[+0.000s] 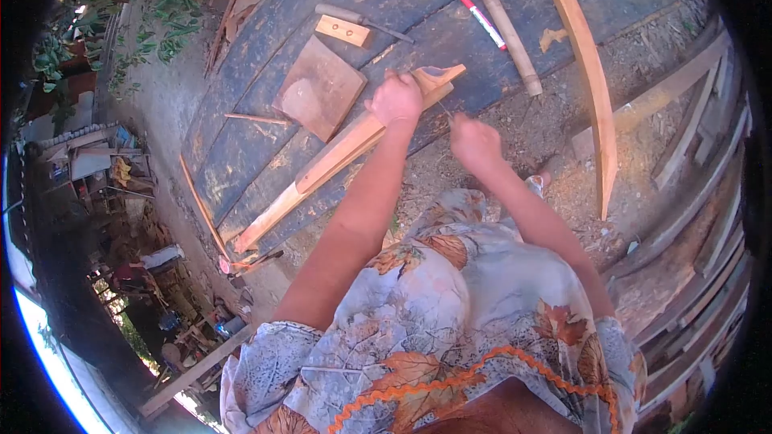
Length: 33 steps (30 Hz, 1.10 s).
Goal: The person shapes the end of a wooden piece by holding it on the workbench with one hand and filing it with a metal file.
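Note:
My left hand [396, 99] is closed over a long piece of wood [338, 157] near its carved, curved end, pressing it on the dark plank table [265, 96]. Just right of that end, my right hand [474, 143] is a fist around a thin tool [447, 111]. Only its narrow tip shows, close to the wood's edge, so I cannot tell its kind. Beside my left hand lies a flat square board [334, 84]. Above the board are a small wooden block with two round marks [342, 30] and a slim tool with a wooden handle [338, 12].
A red and white marker [485, 22] and a round wooden stick [505, 28] lie farther back. A long curved timber [591, 72] reaches past the table's right edge. Stacked planks [691, 273] stand at the right, and cluttered shelves [104, 161] at the left.

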Each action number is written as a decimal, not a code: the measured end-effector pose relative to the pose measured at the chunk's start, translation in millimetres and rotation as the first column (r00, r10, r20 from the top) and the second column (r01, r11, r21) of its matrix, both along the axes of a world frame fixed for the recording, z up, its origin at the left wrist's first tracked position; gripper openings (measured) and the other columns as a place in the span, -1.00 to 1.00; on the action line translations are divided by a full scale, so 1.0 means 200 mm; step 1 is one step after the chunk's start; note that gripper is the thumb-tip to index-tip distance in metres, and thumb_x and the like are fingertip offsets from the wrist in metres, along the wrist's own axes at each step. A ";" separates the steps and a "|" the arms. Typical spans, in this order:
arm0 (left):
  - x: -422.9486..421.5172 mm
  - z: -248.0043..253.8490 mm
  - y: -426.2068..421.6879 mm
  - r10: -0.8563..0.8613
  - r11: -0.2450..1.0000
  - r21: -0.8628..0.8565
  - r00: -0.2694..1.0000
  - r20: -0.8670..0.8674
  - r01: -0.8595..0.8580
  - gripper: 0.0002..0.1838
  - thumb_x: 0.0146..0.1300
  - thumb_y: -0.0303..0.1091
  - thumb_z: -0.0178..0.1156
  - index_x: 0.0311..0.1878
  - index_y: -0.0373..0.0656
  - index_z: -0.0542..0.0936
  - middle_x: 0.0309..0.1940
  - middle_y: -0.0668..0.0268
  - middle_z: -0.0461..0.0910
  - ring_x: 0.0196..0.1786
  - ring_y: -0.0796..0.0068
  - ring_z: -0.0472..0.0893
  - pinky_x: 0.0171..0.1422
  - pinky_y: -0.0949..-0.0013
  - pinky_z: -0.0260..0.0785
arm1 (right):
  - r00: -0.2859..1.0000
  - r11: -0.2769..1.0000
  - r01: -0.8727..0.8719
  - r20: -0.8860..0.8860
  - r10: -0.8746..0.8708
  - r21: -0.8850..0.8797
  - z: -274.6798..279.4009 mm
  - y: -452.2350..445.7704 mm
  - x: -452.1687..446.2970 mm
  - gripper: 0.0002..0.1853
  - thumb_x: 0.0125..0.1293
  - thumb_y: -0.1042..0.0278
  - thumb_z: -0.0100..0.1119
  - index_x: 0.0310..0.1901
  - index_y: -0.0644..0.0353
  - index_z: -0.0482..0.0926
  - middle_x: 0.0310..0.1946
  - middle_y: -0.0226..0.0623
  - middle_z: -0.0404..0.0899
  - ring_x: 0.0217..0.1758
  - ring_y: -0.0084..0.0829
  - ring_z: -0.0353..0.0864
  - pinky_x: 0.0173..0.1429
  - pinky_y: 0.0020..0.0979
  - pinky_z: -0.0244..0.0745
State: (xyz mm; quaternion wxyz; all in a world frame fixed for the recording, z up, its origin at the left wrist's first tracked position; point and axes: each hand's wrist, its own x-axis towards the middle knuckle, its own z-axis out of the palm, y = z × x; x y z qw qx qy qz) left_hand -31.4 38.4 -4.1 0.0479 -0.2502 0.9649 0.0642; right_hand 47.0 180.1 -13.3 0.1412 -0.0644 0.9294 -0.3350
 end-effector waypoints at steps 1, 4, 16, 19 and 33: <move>0.00 0.00 0.00 -0.002 1.000 -0.012 1.000 -0.001 0.002 -0.59 0.22 -0.13 -0.21 -0.11 -0.13 0.56 -0.28 -0.04 0.64 -0.15 -0.01 0.63 0.08 -0.10 0.25 | 1.000 1.000 0.002 -0.024 -0.003 -0.031 -0.01 -0.05 -0.05 -0.87 0.15 0.44 -0.04 -0.34 0.29 0.48 -0.51 0.05 0.59 -0.38 0.01 0.63 -0.26 -0.06 0.51; 0.00 0.00 0.00 -0.005 1.000 -0.022 1.000 -0.004 0.005 -0.59 0.22 -0.13 -0.21 -0.11 -0.13 0.56 -0.28 -0.04 0.64 -0.15 -0.01 0.63 0.09 -0.10 0.25 | 1.000 0.999 0.004 -0.024 -0.005 -0.050 0.01 -0.07 -0.09 -0.87 0.15 0.46 -0.06 -0.34 0.30 0.48 -0.47 0.05 0.60 -0.32 0.01 0.64 -0.21 -0.05 0.50; 0.00 0.00 -0.01 -0.003 1.000 0.012 1.000 -0.005 0.003 -0.59 0.24 -0.12 -0.21 -0.12 -0.13 0.55 -0.28 -0.02 0.65 -0.14 0.00 0.63 0.09 -0.09 0.24 | 1.000 1.000 0.020 0.005 -0.020 -0.011 -0.02 -0.06 -0.06 -0.85 0.16 0.42 -0.06 -0.35 0.28 0.49 -0.48 0.07 0.60 -0.38 0.02 0.64 -0.24 -0.02 0.51; 0.00 -0.01 -0.01 0.000 1.000 -0.006 1.000 -0.005 0.000 -0.60 0.24 -0.11 -0.20 -0.12 -0.13 0.55 -0.28 -0.02 0.65 -0.14 0.00 0.63 0.08 -0.09 0.24 | 0.998 0.999 0.024 -0.060 -0.026 -0.045 -0.02 -0.08 -0.09 -0.84 0.16 0.41 -0.06 -0.34 0.28 0.49 -0.50 0.07 0.59 -0.40 0.03 0.63 -0.25 -0.02 0.50; 0.01 0.00 -0.02 0.004 1.000 0.015 1.000 -0.014 -0.004 -0.60 0.23 -0.11 -0.19 -0.14 -0.13 0.57 -0.27 -0.02 0.65 -0.15 0.00 0.64 0.10 -0.08 0.23 | 0.998 1.000 0.002 -0.056 -0.002 -0.003 0.00 -0.07 -0.07 -0.77 0.29 0.31 -0.11 -0.33 0.26 0.51 -0.49 0.04 0.60 -0.37 0.00 0.64 -0.23 -0.05 0.51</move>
